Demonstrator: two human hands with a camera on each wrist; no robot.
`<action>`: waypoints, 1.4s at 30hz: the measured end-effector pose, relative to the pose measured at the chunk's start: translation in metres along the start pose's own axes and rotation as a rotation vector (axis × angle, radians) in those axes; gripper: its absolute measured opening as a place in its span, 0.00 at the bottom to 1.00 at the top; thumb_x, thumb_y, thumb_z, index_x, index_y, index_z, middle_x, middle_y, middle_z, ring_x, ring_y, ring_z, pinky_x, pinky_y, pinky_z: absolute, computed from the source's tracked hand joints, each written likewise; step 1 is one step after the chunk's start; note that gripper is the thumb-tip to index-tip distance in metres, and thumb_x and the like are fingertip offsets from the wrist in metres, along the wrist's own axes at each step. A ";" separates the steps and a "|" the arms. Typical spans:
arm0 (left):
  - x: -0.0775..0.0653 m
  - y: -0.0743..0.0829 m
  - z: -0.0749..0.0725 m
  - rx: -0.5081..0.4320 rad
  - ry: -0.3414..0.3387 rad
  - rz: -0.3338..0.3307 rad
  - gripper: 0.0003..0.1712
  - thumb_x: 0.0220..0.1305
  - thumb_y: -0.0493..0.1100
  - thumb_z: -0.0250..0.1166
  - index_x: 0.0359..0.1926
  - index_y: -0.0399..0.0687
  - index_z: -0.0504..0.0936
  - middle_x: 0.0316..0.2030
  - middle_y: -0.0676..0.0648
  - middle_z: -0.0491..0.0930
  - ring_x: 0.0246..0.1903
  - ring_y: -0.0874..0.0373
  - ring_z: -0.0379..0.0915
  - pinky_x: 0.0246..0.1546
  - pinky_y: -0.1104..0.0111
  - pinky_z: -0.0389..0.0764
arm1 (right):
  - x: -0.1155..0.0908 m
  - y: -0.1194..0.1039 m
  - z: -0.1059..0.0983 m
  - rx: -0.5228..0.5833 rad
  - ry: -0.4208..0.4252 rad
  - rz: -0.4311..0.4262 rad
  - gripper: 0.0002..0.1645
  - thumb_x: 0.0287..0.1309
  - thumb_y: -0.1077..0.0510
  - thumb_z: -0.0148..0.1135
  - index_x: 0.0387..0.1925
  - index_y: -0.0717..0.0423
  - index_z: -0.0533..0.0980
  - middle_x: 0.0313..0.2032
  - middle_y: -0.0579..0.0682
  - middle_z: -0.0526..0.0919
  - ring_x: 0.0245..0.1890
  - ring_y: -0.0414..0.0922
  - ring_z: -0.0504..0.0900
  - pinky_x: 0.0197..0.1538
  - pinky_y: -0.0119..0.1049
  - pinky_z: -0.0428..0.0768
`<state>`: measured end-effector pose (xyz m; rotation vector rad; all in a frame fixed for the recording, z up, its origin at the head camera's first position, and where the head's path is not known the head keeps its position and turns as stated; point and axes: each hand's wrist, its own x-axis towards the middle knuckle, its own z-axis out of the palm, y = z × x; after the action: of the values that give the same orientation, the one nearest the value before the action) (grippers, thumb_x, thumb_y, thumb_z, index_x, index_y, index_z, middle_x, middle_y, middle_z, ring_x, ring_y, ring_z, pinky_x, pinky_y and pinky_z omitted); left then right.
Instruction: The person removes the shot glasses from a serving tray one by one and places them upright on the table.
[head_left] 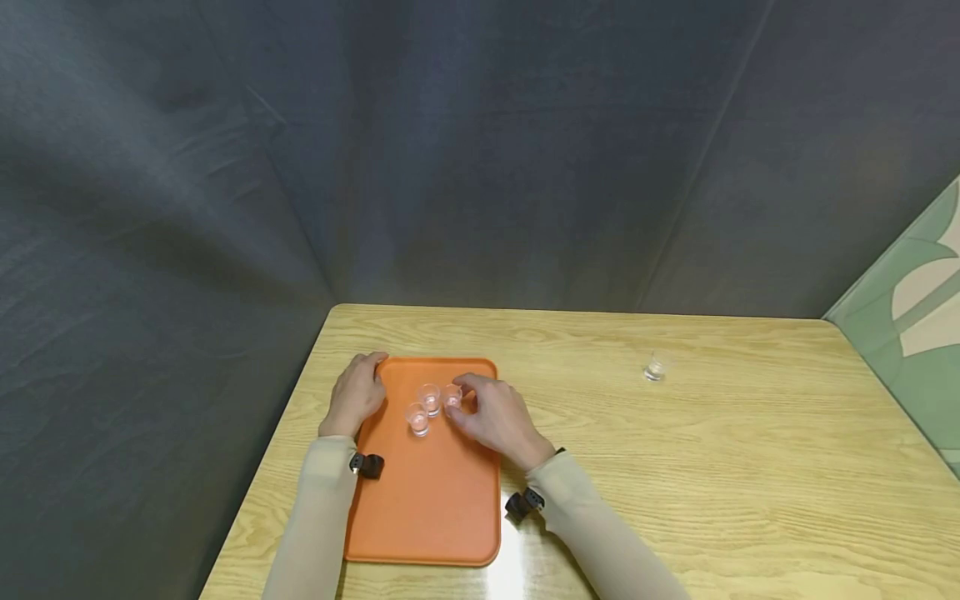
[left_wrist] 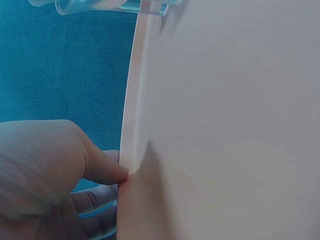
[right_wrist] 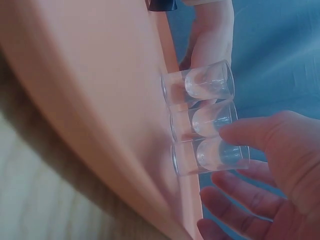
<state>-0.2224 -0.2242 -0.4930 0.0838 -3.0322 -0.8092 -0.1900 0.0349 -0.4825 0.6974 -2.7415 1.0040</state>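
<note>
Three small clear shot glasses stand upright, close together, on the upper part of an orange tray. The left glass is a little nearer to me than the middle glass. My right hand holds the right-hand glass, thumb on one side and fingers round the other. At the tray's far left corner is my left hand. Its thumb presses on the tray rim from above, with the other fingers outside and below the edge, pinching it.
A fourth clear glass stands alone on the wood-grain table, well to the right of the tray. Dark grey curtains hang along the table's back and left. A green patterned panel borders its right side.
</note>
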 end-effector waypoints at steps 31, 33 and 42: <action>0.001 0.001 0.001 -0.003 -0.012 -0.024 0.26 0.79 0.35 0.52 0.75 0.41 0.73 0.59 0.33 0.78 0.56 0.37 0.80 0.61 0.43 0.79 | -0.002 0.025 -0.023 0.452 0.060 0.246 0.24 0.58 0.57 0.80 0.55 0.58 0.85 0.46 0.52 0.90 0.38 0.44 0.88 0.37 0.30 0.85; 0.001 0.001 0.001 -0.007 -0.013 -0.028 0.26 0.80 0.35 0.52 0.75 0.42 0.73 0.60 0.33 0.78 0.56 0.38 0.80 0.61 0.43 0.79 | -0.004 0.030 -0.028 0.465 0.070 0.268 0.24 0.58 0.56 0.80 0.55 0.58 0.85 0.47 0.53 0.89 0.39 0.45 0.89 0.35 0.31 0.85; 0.001 0.002 0.002 -0.009 -0.014 -0.035 0.26 0.80 0.35 0.52 0.75 0.42 0.73 0.60 0.34 0.78 0.55 0.39 0.80 0.60 0.44 0.80 | -0.017 0.059 -0.051 0.441 0.138 0.308 0.24 0.58 0.57 0.80 0.55 0.58 0.84 0.50 0.56 0.89 0.45 0.52 0.89 0.37 0.30 0.86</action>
<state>-0.2233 -0.2217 -0.4942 0.1326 -3.0486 -0.8292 -0.2040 0.1139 -0.4821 0.2371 -2.5743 1.6848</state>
